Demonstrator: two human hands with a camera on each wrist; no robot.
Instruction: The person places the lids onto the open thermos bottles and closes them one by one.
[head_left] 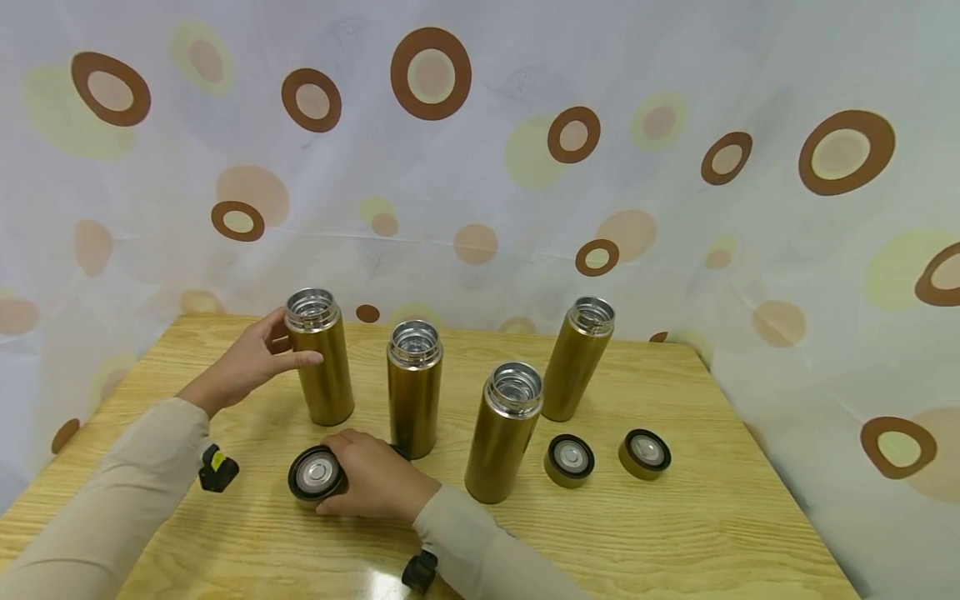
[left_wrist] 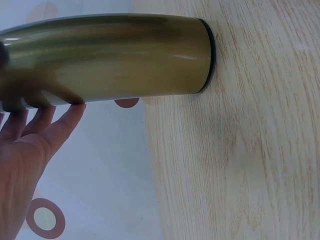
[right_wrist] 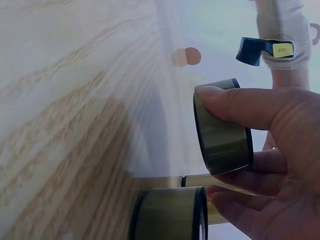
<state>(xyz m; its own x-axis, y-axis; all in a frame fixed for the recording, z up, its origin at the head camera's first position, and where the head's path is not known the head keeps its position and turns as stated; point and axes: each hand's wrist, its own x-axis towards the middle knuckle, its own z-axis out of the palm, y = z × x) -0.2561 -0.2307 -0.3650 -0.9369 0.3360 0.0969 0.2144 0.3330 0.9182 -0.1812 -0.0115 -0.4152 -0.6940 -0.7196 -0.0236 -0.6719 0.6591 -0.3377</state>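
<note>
With the fingers of my left hand (head_left: 251,358) I grasp the leftmost bottle (head_left: 324,387), standing near the far edge of the worktop (head_left: 675,542). Nearer me than that bottle, the fingers of my right hand (head_left: 378,479) grip a lid (head_left: 317,475). A gap parts that bottle from the second bottle (head_left: 415,408) on its right; leftward of it, wood runs to the side edge.

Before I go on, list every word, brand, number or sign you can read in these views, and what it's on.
Readable text: none.
Yellow label on the black wrist camera at the left sleeve: dark marks, too small and blurred to read.
Gold vacuum flasks: no lettering visible on the sides shown.
Flask lids: no lettering I can make out.
</note>
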